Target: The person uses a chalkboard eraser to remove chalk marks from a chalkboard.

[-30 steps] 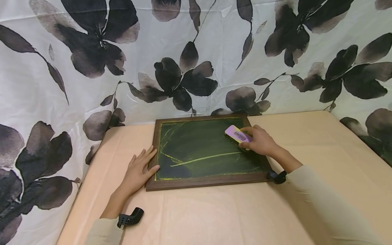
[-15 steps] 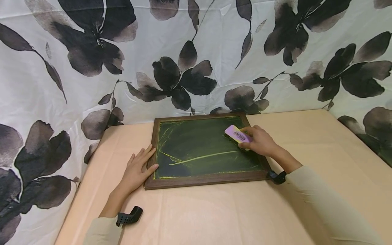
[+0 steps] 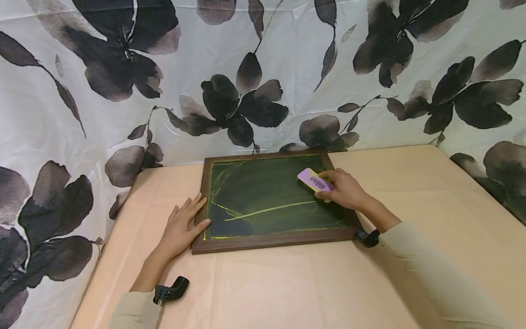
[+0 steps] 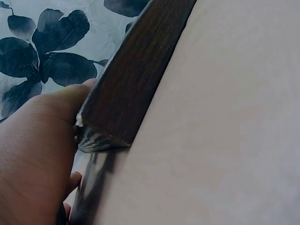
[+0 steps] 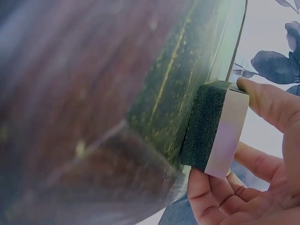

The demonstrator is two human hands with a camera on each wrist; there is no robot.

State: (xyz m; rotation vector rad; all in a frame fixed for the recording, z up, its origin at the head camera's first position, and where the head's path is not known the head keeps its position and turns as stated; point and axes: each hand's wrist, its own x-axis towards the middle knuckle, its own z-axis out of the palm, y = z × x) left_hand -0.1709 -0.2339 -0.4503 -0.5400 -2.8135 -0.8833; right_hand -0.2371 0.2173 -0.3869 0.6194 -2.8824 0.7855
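Observation:
A small chalkboard in a brown wooden frame lies on the table, its dark green face marked with a long yellow chalk line and fainter yellow smears near the left and bottom edges. My right hand grips a chalkboard eraser with a pink-purple top and dark felt underside. In the right wrist view the felt of the eraser is right at the board's surface, thumb on one side and fingers on the other. My left hand rests with spread fingers on the frame's left edge.
A peach cloth covers the table. Behind and left of it hangs a white curtain with dark flowers, close to the board's far edge. Black camera bands sit on both wrists, below beige sleeves.
The head view has shifted slightly, moving everything a little left and up. Both hands, the eraser and the chalk marks otherwise look nearly the same.

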